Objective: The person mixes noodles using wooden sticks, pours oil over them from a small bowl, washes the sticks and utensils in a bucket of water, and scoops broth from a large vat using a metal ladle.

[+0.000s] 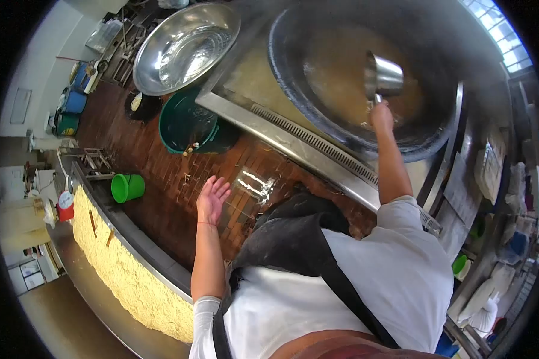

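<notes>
My right hand (pixel 381 115) is closed around the handle of a metal dipper (pixel 387 76), a deep steel cup held over a large dark cauldron (pixel 287 84). Brownish liquid (pixel 335 72) fills the lower part of the cauldron, and steam blurs its far side. What the dipper contains, if anything, cannot be made out. My left hand (pixel 212 200) is held out over the tiled floor with its fingers spread and nothing in it. Nearest to that hand stands a dark green tub (pixel 172 128).
A metal stove counter (pixel 293 134) with a grated edge surrounds the cauldron. A big steel basin (pixel 185 48) rests beside it. At left, a long trough holds a yellow crumbly mass (pixel 126 269). A bright green bucket (pixel 127 188) and a red scale (pixel 65 206) are near it.
</notes>
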A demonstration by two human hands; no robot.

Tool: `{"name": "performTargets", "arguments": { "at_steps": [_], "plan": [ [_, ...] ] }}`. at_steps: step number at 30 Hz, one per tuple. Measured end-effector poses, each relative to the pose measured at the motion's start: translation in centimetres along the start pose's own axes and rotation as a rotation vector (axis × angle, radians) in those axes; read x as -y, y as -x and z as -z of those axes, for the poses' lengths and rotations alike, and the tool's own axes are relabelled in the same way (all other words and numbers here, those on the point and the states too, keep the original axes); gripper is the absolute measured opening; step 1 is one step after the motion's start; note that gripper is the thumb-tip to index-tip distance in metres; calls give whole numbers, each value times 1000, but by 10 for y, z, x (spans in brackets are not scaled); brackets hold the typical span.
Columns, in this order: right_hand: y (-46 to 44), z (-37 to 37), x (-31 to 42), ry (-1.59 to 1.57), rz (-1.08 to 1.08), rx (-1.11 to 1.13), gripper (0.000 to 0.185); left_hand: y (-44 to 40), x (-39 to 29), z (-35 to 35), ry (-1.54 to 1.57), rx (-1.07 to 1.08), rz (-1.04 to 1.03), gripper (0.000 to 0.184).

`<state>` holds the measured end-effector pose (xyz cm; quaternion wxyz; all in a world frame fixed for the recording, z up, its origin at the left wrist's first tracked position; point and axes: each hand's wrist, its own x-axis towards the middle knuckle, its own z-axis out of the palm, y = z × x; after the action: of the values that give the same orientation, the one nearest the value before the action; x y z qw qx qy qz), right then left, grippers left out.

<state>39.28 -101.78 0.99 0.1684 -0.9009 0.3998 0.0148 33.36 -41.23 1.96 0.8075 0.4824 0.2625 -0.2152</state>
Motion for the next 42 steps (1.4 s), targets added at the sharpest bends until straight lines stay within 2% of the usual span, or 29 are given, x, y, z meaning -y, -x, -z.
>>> {"name": "performTargets", "arguments": {
  "at_steps": [1, 2, 7, 10, 13, 15, 17, 18, 20, 22, 25, 29, 32, 36, 42],
  "plan": [
    [-6, 4, -22, 93, -50, -42, 33, -1, 0, -4, -15, -7, 9, 54],
    [-38, -18, -60, 168, -139, 5, 38, 0, -1, -10, -30, -13, 20, 55],
    [-64, -13, -115, 102, -394, -6, 44, -11, 1, -27, -56, 12, 46, 54],
    [-75, -44, -139, 102, -301, 36, 45, -15, 0, -36, -67, 22, 52, 53],
    [-103, -112, -147, 49, -202, 119, 48, -14, -6, -45, -74, 19, 42, 53],
    [-84, -111, -96, -101, -254, 98, 47, -14, -7, -43, -66, 23, 35, 55],
    [-80, -111, -53, -27, -226, 258, 37, -14, -8, -43, -66, 21, 28, 54],
    [-89, -119, -46, 23, -2, 397, 31, -13, -8, -42, -67, 21, 26, 54],
    [-107, -134, -30, -19, 146, 575, 22, -14, -6, -40, -61, 11, 26, 54],
    [-106, -142, 1, -207, -13, 664, 20, -13, -2, -36, -54, 6, 29, 53],
    [-82, -118, 17, -756, -181, 768, 17, -14, 2, -33, -46, 6, 34, 52],
    [-37, -82, 37, -943, -126, 877, 11, -13, 0, -32, -54, 16, 32, 52],
    [-3, -54, 57, -1026, -61, 906, 16, -14, -3, -33, -53, 34, 26, 53],
    [27, -28, 85, -890, 87, 881, 18, -11, -9, -40, -48, 67, 15, 53],
    [70, -5, 141, -795, 219, 699, 20, -8, -14, -45, -91, 112, -4, 57]
  ]
}}
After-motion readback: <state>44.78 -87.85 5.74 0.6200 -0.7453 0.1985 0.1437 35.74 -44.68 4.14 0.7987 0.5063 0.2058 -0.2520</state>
